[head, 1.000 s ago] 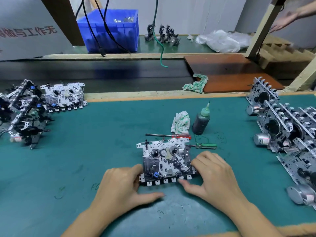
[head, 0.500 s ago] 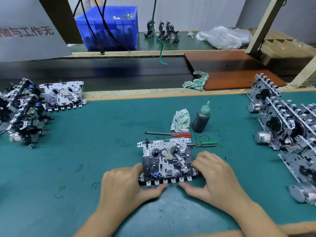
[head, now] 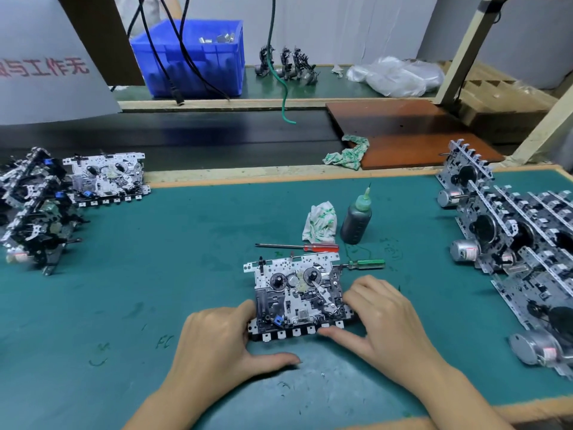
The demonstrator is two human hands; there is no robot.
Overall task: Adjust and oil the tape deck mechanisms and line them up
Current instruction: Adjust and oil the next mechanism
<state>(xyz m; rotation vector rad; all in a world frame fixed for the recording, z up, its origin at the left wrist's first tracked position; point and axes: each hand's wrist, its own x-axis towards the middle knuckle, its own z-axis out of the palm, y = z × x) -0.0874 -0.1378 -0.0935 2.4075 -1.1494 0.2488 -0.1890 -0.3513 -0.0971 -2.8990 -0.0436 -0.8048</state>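
- Lying flat on the green mat (head: 155, 274), one tape deck mechanism (head: 299, 297) sits centre, between both hands.
- Two screwdrivers lie just behind it: a red-handled one (head: 321, 247) and a green-handled one (head: 366, 264); one oil bottle (head: 356, 220) stands beyond.
- Left hand (head: 217, 346) cups the mechanism's left edge, thumb stretched along the mat below it.
- Right hand (head: 387, 321) clasps the right edge, thumb under the front tabs.
- Open mat lies left of the hands; a row of upright mechanisms (head: 511, 243) crowds the right side.

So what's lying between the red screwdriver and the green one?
Nothing but bare green mat separates the red screwdriver from the green screwdriver, as the head view shows.
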